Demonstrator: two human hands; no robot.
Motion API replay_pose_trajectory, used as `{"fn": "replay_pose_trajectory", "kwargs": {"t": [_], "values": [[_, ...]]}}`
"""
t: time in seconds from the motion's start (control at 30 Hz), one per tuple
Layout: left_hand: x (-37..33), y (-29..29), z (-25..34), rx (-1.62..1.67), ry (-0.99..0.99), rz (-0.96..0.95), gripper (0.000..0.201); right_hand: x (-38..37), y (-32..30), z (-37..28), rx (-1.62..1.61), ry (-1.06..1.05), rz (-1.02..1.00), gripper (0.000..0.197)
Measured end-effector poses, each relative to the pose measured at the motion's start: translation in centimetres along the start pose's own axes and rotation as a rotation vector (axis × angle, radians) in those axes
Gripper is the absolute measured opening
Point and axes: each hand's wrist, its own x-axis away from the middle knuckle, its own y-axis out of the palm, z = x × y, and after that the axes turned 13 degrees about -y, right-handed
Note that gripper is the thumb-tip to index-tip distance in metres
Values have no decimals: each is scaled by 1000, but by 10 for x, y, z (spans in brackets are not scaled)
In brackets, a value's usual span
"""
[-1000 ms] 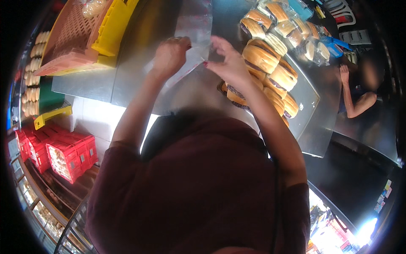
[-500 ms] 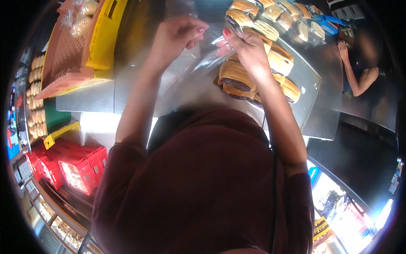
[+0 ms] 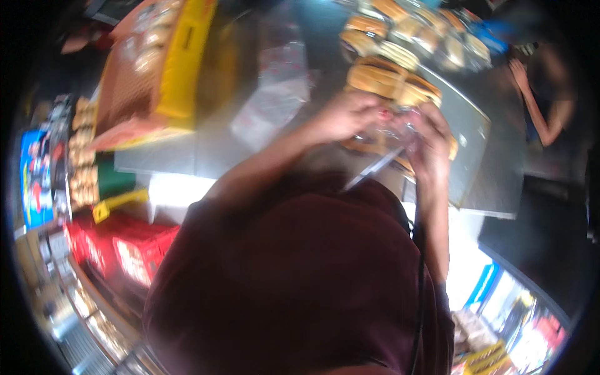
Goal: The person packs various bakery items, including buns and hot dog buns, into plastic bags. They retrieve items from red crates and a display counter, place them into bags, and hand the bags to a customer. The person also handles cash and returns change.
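Observation:
Close together over the bread, my left hand (image 3: 353,117) and my right hand (image 3: 432,139) both pinch a clear plastic bag (image 3: 374,169), its sheen trailing below the fingers. Motion blurs the grip and the bag's mouth. Right behind my hands, loaves with golden tops and dark sides (image 3: 375,76) stand in rows on a grey tray (image 3: 472,140); my hands and the bag partly cover them. To the left on the metal table (image 3: 212,147) lies a pile of clear plastic bags (image 3: 275,103).
An orange and yellow crate (image 3: 178,75) with bagged buns stands at the left. Bagged bread (image 3: 431,31) lies at the back. At the right, another person's forearm (image 3: 534,109) rests by the table. Red crates (image 3: 134,250) stand low on the left, below a bread rack (image 3: 83,156).
Both hands have moved nearer to me and come together, the left one shifting right, with the plastic bag between them. The view has shifted, and the pile of bags shows now.

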Motion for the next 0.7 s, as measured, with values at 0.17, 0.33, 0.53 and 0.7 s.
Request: {"fn": "replay_pose_trajectory", "kwargs": {"t": [0.17, 0.33, 0.53, 0.7], "values": [[8, 4, 24, 829, -65, -150, 28, 24, -2, 15, -198, 108, -7, 8], [18, 12, 12, 592, -75, -438, 22, 39, -21, -13, -335, -8, 94, 10], [-9, 23, 30, 725, 26, -703, 15, 81, -35, -10, 91, 167, 11, 13], [-16, 74, -14, -384, 186, -443, 9, 112, -71, 15, 180, 551, 241, 16]]}}
